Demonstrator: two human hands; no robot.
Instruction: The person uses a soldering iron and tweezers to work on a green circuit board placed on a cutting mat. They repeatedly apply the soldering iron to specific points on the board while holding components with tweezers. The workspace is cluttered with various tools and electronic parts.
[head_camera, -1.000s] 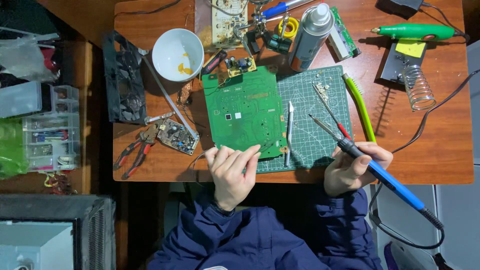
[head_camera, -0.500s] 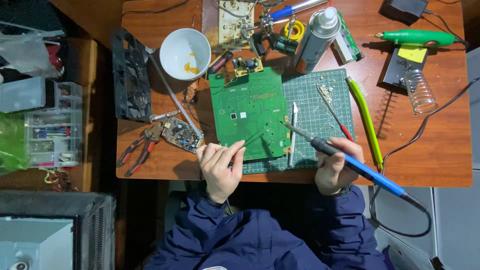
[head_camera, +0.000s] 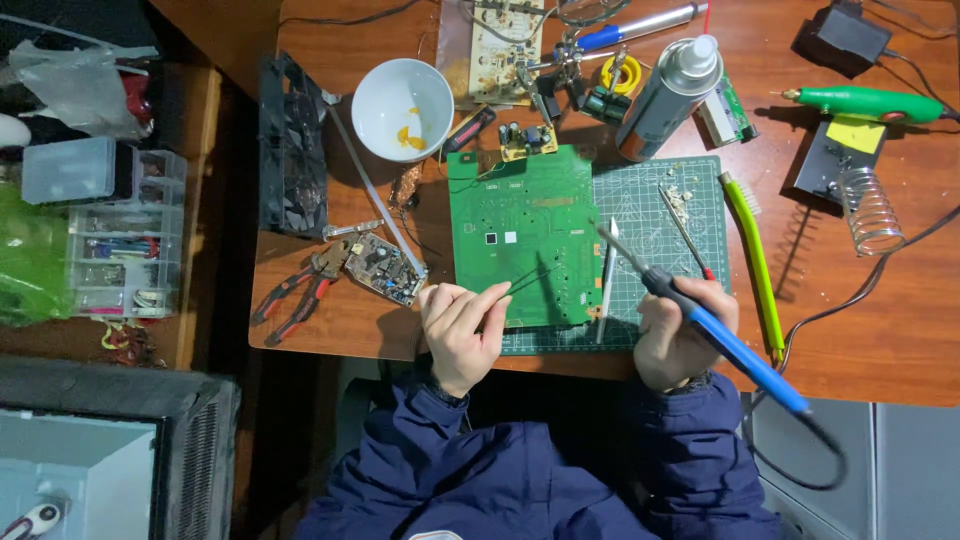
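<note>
Large green rectangular circuit board (head_camera: 520, 235), laid flat on the green cutting mat (head_camera: 660, 215) at the near table edge: slim black tweezers (head_camera: 530, 278) pinched by the left hand (head_camera: 462, 330), blue-handled soldering iron (head_camera: 700, 315) gripped by the right hand (head_camera: 680, 335), tip best kept steady above the board's right edge.

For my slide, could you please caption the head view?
Left hand holds tweezers on green circuit board; right hand grips blue soldering iron.
</note>
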